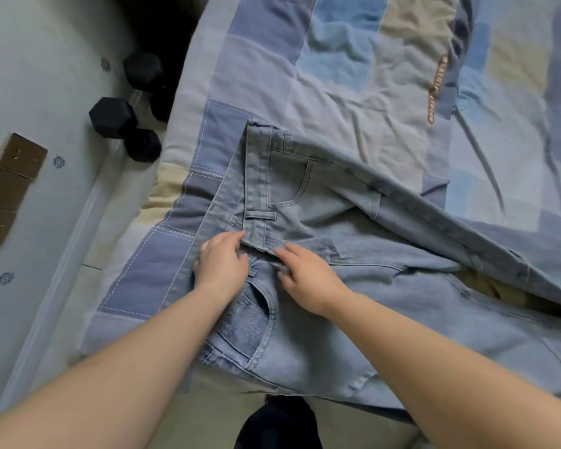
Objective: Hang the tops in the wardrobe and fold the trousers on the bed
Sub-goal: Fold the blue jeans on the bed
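Light blue jeans lie spread on the patchwork bed cover, waistband toward the left, legs running off to the right. My left hand pinches the waistband at the open fly. My right hand lies on the denim just right of the fly, fingers bent and touching the waistband edge; whether it grips cloth is unclear. Another garment with an orange printed strip lies on the far side of the bed.
Black dumbbells sit on the floor beside the bed's left edge. Brown tiles lie on the pale floor at far left. A dark object shows at the bottom by the bed's near edge.
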Available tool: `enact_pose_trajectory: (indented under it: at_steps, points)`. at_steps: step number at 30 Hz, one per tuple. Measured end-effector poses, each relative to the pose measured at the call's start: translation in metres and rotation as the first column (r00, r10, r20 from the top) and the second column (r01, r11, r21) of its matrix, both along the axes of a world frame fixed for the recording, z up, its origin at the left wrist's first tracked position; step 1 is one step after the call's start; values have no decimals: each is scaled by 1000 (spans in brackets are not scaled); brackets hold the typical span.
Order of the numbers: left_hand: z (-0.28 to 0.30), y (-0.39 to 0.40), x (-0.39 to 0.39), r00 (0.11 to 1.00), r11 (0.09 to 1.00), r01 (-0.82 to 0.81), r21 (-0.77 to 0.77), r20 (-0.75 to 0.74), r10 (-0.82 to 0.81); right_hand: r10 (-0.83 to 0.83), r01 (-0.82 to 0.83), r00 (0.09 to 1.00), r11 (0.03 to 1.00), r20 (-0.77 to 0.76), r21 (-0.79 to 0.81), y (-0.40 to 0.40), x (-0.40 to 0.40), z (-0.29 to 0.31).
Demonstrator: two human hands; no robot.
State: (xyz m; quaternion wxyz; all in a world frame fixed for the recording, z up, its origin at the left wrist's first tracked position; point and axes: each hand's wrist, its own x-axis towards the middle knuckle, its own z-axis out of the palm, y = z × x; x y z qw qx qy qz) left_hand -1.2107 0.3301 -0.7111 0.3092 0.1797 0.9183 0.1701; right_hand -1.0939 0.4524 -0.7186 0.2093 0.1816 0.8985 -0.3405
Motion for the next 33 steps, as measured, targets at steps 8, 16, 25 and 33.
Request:
enact_pose_trajectory:
  at_steps: [8, 16, 25, 33]
  points:
    - [33, 57, 67, 996, 973, 79, 219, 26, -87, -354, 353, 931, 935, -84, -27, 49, 73, 30]
    - [55, 172, 200, 965, 916, 201, 346, 93, -247, -491, 484, 868, 870, 73, 97, 150, 266, 41]
    - [23, 311, 388, 910, 915, 280, 290, 222, -349, -612, 595, 789, 783, 55, 181, 289, 477, 25]
    - [-20, 420, 562, 575, 530, 811, 248, -167, -801, -684, 589, 704, 712, 189, 383, 408, 672, -12]
